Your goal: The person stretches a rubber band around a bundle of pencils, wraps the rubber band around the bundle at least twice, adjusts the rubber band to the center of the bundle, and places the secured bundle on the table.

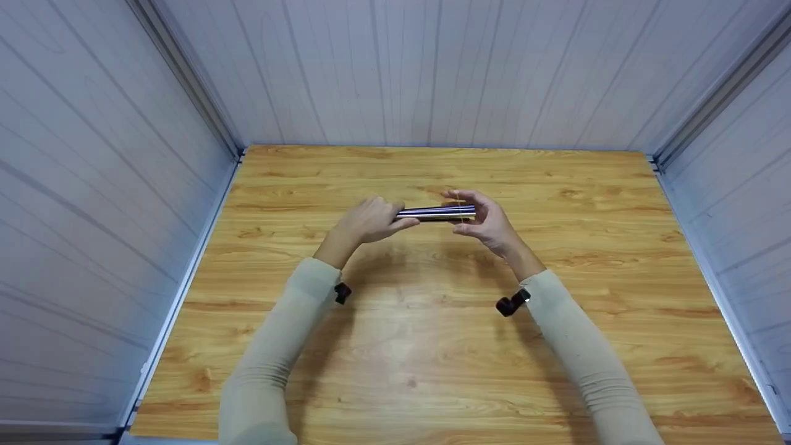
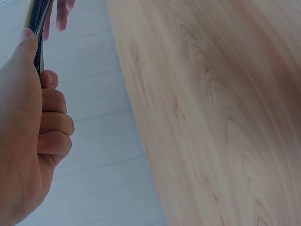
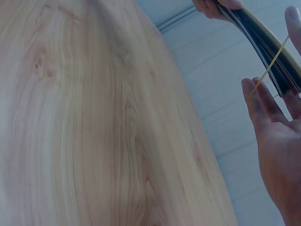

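Observation:
A bundle of long, thin, shiny dark sticks is held level above the table; their exact kind is unclear. My left hand grips the bundle's left end, its thumb along the near side. Around the other end my right hand is spread, thumb on one side and fingers on the other. A thin yellow rubber band is stretched between that thumb and the fingertips, crossing the sticks. In the left wrist view, curled fingers show below the bundle.
A wood-grain table lies beneath both hands. Pale panels rise behind it and on both sides. Each sleeve carries a small black camera, one at the left wrist and one at the right.

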The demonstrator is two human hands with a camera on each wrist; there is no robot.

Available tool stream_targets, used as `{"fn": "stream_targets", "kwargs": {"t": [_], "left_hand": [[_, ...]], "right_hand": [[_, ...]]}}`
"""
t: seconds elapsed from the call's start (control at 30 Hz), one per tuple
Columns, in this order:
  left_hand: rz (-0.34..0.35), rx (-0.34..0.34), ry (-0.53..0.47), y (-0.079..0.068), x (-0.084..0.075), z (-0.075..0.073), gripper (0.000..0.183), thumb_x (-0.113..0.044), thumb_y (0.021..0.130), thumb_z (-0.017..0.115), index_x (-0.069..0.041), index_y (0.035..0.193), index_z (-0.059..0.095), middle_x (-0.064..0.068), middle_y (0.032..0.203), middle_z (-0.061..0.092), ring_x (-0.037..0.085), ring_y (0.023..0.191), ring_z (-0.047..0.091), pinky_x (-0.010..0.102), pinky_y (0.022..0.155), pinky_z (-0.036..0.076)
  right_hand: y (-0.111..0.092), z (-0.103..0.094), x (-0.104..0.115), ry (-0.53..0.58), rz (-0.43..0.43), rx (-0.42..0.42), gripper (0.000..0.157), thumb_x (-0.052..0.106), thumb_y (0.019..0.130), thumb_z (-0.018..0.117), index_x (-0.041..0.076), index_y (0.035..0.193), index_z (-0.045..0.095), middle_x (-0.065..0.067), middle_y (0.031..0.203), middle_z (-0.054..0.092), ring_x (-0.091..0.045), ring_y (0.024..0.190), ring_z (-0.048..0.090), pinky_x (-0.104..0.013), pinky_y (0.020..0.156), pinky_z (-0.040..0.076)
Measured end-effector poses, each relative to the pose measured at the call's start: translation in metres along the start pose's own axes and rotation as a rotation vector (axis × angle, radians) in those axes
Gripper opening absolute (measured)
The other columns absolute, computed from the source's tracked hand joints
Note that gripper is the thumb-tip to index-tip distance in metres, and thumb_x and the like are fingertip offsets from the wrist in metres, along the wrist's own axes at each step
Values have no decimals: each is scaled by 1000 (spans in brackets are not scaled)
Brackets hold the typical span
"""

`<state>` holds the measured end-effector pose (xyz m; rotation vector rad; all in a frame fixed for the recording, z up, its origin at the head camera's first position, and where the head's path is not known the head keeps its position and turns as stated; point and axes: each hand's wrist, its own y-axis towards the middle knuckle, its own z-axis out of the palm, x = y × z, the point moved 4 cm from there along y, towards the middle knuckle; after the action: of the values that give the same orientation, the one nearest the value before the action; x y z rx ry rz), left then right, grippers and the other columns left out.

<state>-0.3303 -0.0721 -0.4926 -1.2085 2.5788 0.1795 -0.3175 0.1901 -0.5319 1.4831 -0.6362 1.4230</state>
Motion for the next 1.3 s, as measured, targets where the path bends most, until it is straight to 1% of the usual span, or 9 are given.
{"fn": "stream_targets", "kwargs": {"t": [0.13,0.33,0.43,0.6,0.8,0.93,1.07,1.2,1.3], "left_hand": [[9,-11,22,2,-2,4,54,-56,117,54,-6,99,65,-3,74,44,15,66,42,32,66,35],[3,9,41,2,-2,12,57,-60,116,52,-7,102,66,-3,73,43,15,66,42,31,63,34],[1,27,32,2,-2,16,58,-61,117,51,-6,103,67,-3,74,43,14,66,42,30,62,34],[-12,49,28,1,-2,17,59,-61,117,51,-6,104,68,-3,75,43,15,67,43,31,62,35],[2,95,40,-2,0,22,57,-56,118,50,-6,100,67,-3,74,43,15,66,43,31,64,37],[3,119,51,-4,2,26,58,-57,118,49,-5,100,67,-3,73,42,15,65,41,31,65,36],[-16,133,52,-5,5,31,59,-59,118,49,-7,98,66,-3,73,42,14,66,40,32,67,37],[-33,131,30,-6,10,36,56,-59,118,50,-11,91,61,-4,72,43,14,65,41,31,67,37],[-37,125,8,-6,12,37,57,-59,117,51,-10,91,62,-3,73,44,14,66,42,31,66,37]], "right_hand": [[3,5,1,-23,-6,1,66,-6,93,87,-8,153,59,-14,160,67,-29,144,69,-28,103,65],[7,10,-1,-25,-13,21,75,10,91,95,-11,152,58,-3,154,73,-19,136,73,-28,99,66],[8,11,-2,-33,-6,30,75,12,91,95,-11,153,58,-4,153,74,-21,136,74,-28,99,66],[8,12,-2,-63,10,40,64,0,94,89,-14,150,61,-14,153,74,-19,135,76,-27,101,66],[13,12,7,-146,70,78,51,1,95,87,-17,138,67,-4,140,79,-8,114,83,-23,90,67],[17,13,13,-208,54,86,36,-2,98,83,-17,129,72,3,128,84,-7,102,85,-22,85,67],[22,13,24,-213,10,78,30,-2,101,80,-22,121,72,8,118,85,-4,105,84,-21,90,66],[27,13,33,-166,7,90,33,3,102,80,-24,119,70,5,116,85,-5,111,83,-23,97,65],[28,16,36,-161,1,104,34,4,102,80,-24,117,70,3,115,85,-5,111,83,-23,97,65]]}}
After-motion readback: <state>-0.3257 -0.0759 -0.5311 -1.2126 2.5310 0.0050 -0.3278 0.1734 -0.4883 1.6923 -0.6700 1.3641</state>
